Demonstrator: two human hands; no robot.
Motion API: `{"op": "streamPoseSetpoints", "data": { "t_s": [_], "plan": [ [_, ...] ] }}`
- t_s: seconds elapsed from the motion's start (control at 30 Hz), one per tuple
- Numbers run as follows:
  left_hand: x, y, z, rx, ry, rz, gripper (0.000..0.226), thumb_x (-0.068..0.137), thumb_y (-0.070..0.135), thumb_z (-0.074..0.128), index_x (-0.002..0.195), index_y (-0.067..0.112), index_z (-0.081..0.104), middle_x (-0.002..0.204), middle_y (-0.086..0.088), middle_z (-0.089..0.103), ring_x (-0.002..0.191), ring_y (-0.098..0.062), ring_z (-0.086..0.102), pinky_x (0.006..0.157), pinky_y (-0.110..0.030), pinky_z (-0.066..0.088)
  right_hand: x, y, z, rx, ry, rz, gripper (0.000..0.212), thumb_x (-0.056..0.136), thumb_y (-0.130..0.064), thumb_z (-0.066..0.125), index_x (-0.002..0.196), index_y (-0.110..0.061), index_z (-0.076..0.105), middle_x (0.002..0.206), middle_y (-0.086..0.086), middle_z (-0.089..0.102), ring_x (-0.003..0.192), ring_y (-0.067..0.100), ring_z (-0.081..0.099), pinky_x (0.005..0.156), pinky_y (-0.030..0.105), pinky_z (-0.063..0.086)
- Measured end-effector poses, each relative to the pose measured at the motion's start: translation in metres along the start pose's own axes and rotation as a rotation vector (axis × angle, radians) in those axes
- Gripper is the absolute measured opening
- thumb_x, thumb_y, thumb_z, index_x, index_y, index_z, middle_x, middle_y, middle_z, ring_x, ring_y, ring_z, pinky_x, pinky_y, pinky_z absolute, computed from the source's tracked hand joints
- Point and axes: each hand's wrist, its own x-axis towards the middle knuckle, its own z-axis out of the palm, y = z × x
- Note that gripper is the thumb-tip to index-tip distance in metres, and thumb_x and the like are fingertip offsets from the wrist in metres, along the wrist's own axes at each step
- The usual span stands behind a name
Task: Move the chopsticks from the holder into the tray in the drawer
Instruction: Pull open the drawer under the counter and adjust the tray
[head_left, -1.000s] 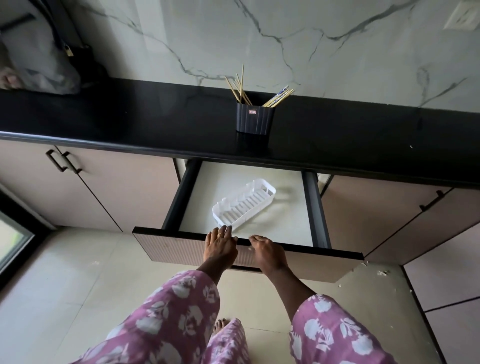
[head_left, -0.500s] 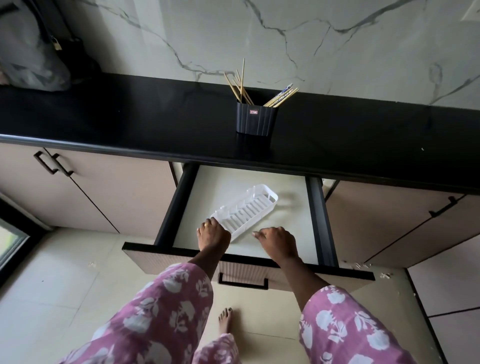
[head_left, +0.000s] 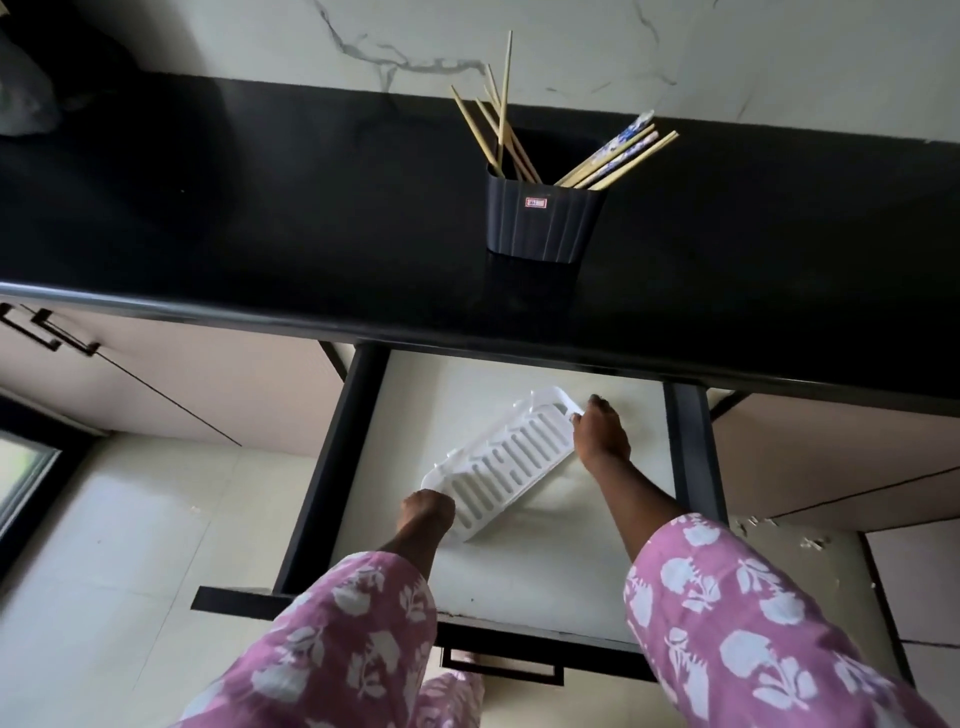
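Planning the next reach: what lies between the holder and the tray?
Head view: only bare black countertop, its front edge and some drawer floor lie between holder and tray.

A long black countertop (head_left: 260, 208) runs left to right against a marble wall. On it, right of centre, stands a dark ribbed holder (head_left: 543, 218) with chopsticks (head_left: 498, 124) fanned out of it. At the far left end lies a grey bag (head_left: 21, 98). Below the counter an open drawer (head_left: 691, 457) has a white slotted tray (head_left: 511, 467) lying diagonally on its pale floor.
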Motion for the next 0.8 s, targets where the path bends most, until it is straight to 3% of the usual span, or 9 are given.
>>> {"op": "streamPoseSetpoints", "data": {
  "t_s": [0.07,0.23,0.4,0.5,0.7,0.8],
  "plan": [
    [0.005,0.003,0.0,-0.024,-0.01,-0.012,0.037,0.089,0.007,0.039,0.12,-0.005,0.057,0.118,-0.02,0.063,0.107,-0.032,0.063,0.088,-0.032,0.051,0.012,0.0,0.002,0.025,-0.044,0.074,0.032,0.098,-0.009,0.037,0.128,-0.001,0.042,0.133,0.019,0.049,0.124,0.036,0.046,0.093,0.043,0.044],
    [0.014,0.015,-0.009,-0.134,0.008,-0.008,0.037,0.088,0.004,0.038,0.118,-0.009,0.056,0.115,-0.025,0.064,0.109,-0.037,0.062,0.093,-0.04,0.052,0.024,0.004,0.005,0.092,-0.035,0.169,0.031,0.094,-0.005,0.042,0.12,-0.002,0.059,0.125,0.023,0.054,0.116,0.039,0.051,0.092,0.039,0.046],
    [0.011,0.019,-0.019,-0.138,0.057,0.061,0.037,0.09,0.002,0.038,0.125,-0.007,0.048,0.126,-0.024,0.054,0.115,-0.037,0.053,0.081,-0.033,0.044,0.011,0.015,0.004,0.143,0.044,0.252,0.031,0.089,0.002,0.042,0.111,0.001,0.065,0.118,0.025,0.058,0.107,0.042,0.056,0.086,0.04,0.05],
    [0.01,0.018,-0.022,-0.153,0.055,0.128,0.04,0.091,0.002,0.035,0.13,-0.002,0.045,0.128,-0.025,0.051,0.116,-0.037,0.051,0.082,-0.034,0.041,-0.006,0.022,0.006,0.159,0.079,0.284,0.027,0.089,-0.004,0.047,0.108,0.001,0.065,0.115,0.024,0.06,0.106,0.041,0.058,0.085,0.039,0.05],
    [0.0,0.002,-0.015,-0.286,0.092,0.254,0.051,0.088,-0.003,0.036,0.138,0.009,0.04,0.12,-0.022,0.057,0.088,-0.029,0.049,0.069,-0.029,0.036,-0.048,0.041,0.017,0.162,0.101,0.312,0.024,0.088,-0.007,0.046,0.099,0.0,0.065,0.105,0.024,0.065,0.098,0.041,0.06,0.076,0.035,0.048],
    [-0.002,-0.008,-0.007,-0.307,0.139,0.307,0.056,0.088,-0.005,0.034,0.141,0.013,0.04,0.124,-0.02,0.059,0.102,-0.035,0.055,0.071,-0.027,0.036,-0.065,0.049,0.023,0.179,0.133,0.314,0.022,0.088,-0.004,0.045,0.094,0.004,0.065,0.1,0.026,0.067,0.094,0.041,0.061,0.07,0.033,0.045]
  ]
}}
